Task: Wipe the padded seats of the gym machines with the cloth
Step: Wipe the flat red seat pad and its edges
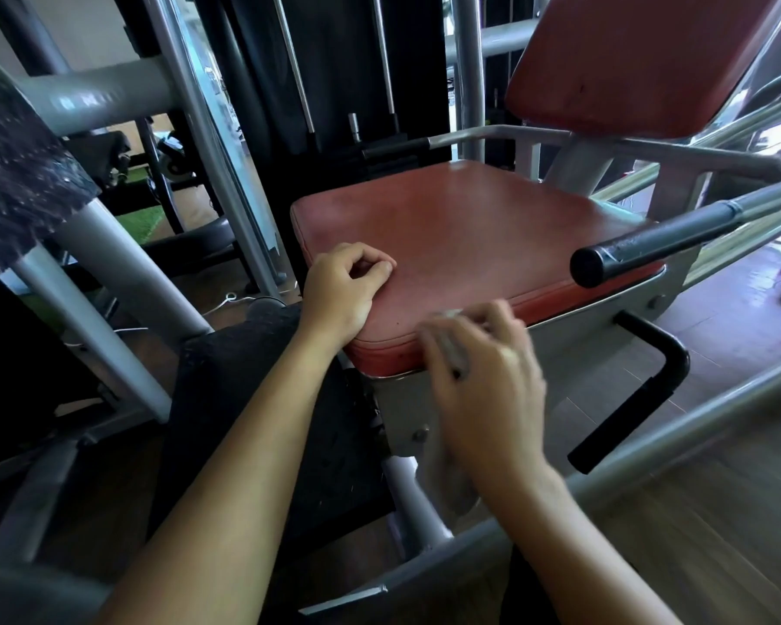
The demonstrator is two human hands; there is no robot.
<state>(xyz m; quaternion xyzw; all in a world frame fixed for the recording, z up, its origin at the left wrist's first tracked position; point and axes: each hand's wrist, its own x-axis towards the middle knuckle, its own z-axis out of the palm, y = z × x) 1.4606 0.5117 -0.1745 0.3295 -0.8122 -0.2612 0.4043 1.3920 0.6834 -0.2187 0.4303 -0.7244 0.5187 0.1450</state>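
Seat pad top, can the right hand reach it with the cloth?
Probably yes: the right hand holds the cloth at the front edge of the seat pad, whose top bears only the left hand, near its left corner.

Wooden floor with green turf patch beyond.

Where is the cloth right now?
In the head view, the grey cloth is gripped in the right hand, lower right of centre, hanging below the front edge of the red padded seat.
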